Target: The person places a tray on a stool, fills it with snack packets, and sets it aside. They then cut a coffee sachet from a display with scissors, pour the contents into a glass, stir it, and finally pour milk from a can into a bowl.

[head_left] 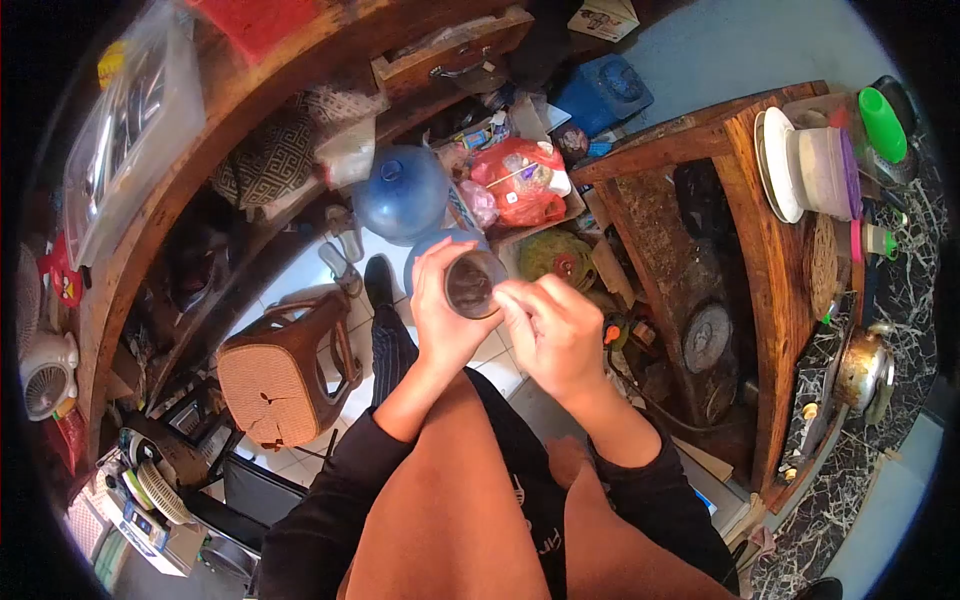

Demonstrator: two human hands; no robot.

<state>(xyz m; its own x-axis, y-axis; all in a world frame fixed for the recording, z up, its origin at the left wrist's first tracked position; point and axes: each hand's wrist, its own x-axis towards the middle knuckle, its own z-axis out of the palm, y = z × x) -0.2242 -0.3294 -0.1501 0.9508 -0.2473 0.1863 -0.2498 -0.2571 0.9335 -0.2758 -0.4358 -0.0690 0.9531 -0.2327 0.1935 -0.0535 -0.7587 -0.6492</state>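
Note:
A round, cup-like container (pixel 470 287) with a dark inside is held up in the middle of the view, its open mouth facing the camera. My left hand (pixel 447 310) is wrapped round its left side and underside. At the container's right rim, my right hand (pixel 555 325) is closed, thumb and fingers pinched together; whatever they may hold is too small to make out. Both hands are above my knees. Just beyond them sits a large blue water bottle (pixel 402 195).
A woven-seat stool (pixel 268 390) lies at the left on the tiled floor. Red plastic bags (pixel 520 180) sit behind the hands. A wooden frame (pixel 755 250) stands at the right, near stacked plates (pixel 780 165) and a metal pot (pixel 862 368).

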